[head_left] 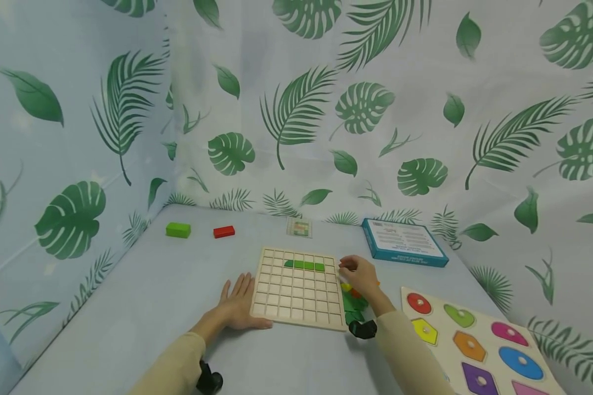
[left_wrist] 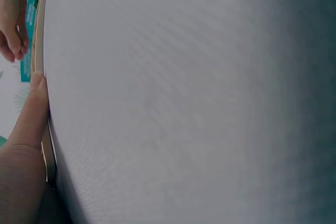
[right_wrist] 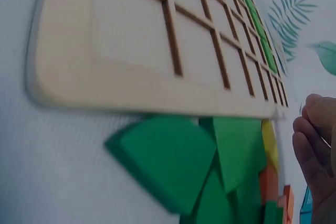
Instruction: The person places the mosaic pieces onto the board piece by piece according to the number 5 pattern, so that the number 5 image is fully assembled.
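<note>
A: Left grip (head_left: 240, 308) state?
B: Fingers spread, nothing grasped; thumb against near edge of the grid board (head_left: 292, 302).
A: Right grip (head_left: 361, 275)?
B: Fingers bent in, just off the board's right side. Can't tell if anything's pinched.
A: Layout?
B: Green strip (head_left: 304, 265) in the board's cells, toward the far edge. Loose green pieces (right_wrist: 168, 161) on the worktop (head_left: 153, 291), beside its right edge.
</note>
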A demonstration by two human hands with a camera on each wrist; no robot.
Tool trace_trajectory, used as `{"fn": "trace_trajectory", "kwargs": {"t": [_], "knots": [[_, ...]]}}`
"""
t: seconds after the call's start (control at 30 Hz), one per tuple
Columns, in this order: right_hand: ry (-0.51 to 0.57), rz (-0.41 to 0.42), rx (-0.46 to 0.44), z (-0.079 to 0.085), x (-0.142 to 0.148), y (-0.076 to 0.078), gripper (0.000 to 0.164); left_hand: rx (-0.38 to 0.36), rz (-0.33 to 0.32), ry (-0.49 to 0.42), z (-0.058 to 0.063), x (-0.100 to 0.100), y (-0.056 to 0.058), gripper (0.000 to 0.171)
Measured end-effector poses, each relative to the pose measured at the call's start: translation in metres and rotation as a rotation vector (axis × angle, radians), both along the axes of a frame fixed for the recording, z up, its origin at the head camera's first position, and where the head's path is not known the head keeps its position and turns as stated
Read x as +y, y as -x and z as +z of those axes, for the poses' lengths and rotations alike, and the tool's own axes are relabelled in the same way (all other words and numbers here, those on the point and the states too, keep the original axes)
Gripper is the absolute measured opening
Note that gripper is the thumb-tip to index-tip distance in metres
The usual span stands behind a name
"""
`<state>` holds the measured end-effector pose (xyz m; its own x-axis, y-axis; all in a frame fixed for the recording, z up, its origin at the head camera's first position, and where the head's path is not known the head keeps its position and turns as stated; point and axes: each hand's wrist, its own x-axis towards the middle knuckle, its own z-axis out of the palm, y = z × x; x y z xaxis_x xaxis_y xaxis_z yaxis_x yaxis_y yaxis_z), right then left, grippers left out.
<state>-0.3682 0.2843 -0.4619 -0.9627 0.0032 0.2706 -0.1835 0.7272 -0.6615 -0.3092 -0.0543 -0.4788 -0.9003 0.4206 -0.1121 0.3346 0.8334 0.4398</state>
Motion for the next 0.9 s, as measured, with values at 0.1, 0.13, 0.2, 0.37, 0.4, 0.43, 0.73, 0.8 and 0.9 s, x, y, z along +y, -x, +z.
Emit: {"fn": "trace_trajectory", "kwargs": {"t": [0.1, 0.13, 0.2, 0.37, 0.4, 0.43, 0.73, 0.8, 0.9], "knots": [[-0.007, -0.029, -0.005, -0.003, 0.009, -0.002, 0.023, -0.008, -0.003, 0.000, 0.004, 0.000, -0.002, 0.119], [-0.003, -0.040, -0.009, -0.004, 0.012, -0.003, 0.024, -0.008, -0.004, 0.003, 0.004, 0.000, -0.003, 0.118], [-0.006, -0.056, -0.007, -0.004, 0.018, -0.005, 0.025, -0.003, -0.003, 0.009, 0.005, 0.000, -0.004, 0.118], [-0.012, -0.107, -0.004, 0.000, 0.036, -0.010, 0.027, -0.002, 0.002, 0.022, 0.003, 0.000, -0.003, 0.118], [-0.011, -0.121, -0.008, 0.000, 0.039, -0.011, 0.027, 0.000, 0.002, 0.015, 0.002, -0.001, -0.003, 0.119], [-0.012, -0.131, -0.013, 0.001, 0.043, -0.013, 0.028, -0.002, 0.004, 0.009, 0.001, -0.001, -0.002, 0.119], [-0.054, -0.176, -0.054, 0.000, 0.065, -0.024, 0.029, 0.040, 0.002, -0.005, -0.013, 0.000, 0.005, 0.123], [-0.066, -0.179, -0.064, -0.001, 0.067, -0.026, 0.030, 0.041, 0.001, 0.006, -0.016, 0.000, 0.007, 0.124], [-0.079, -0.174, -0.086, -0.002, 0.069, -0.029, 0.032, 0.034, 0.003, 0.022, -0.018, 0.000, 0.008, 0.124]]}}
